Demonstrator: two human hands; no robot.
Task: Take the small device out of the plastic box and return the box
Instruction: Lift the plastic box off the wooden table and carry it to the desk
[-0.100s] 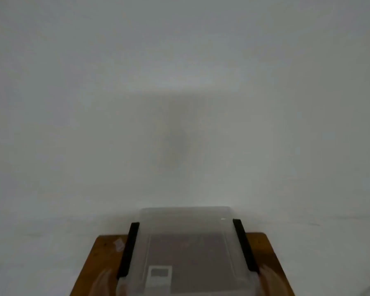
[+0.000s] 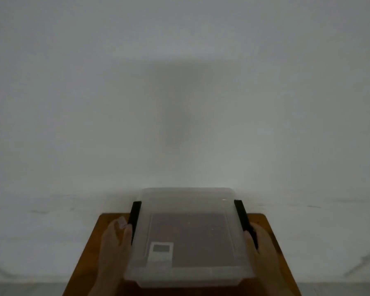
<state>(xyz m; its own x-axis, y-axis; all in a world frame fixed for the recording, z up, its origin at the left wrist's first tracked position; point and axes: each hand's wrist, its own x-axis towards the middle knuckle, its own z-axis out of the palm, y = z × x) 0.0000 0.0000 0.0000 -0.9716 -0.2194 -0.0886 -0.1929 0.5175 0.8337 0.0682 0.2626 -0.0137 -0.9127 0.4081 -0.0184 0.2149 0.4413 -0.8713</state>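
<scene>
A clear plastic box (image 2: 188, 210) with a lid and two black side latches sits low in the middle of the view, over a brown wooden table (image 2: 90, 253). Through the lid I see a small white device (image 2: 160, 252) with a grey screen, lying near the box's front left. My left hand (image 2: 113, 246) grips the box's left side, fingers against the left latch (image 2: 135, 218). My right hand (image 2: 263, 246) grips the right side at the right latch (image 2: 242, 218). Whether the box rests on the table or hangs just above it I cannot tell.
A plain white wall (image 2: 179, 82) fills most of the view behind the table. A small pale sticker (image 2: 122, 222) lies on the tabletop by my left fingers. A grey floor strip (image 2: 19, 289) runs along the bottom edge.
The view has tilted down a little, so the box, table and both hands show more fully. My hands stay on the box's sides.
</scene>
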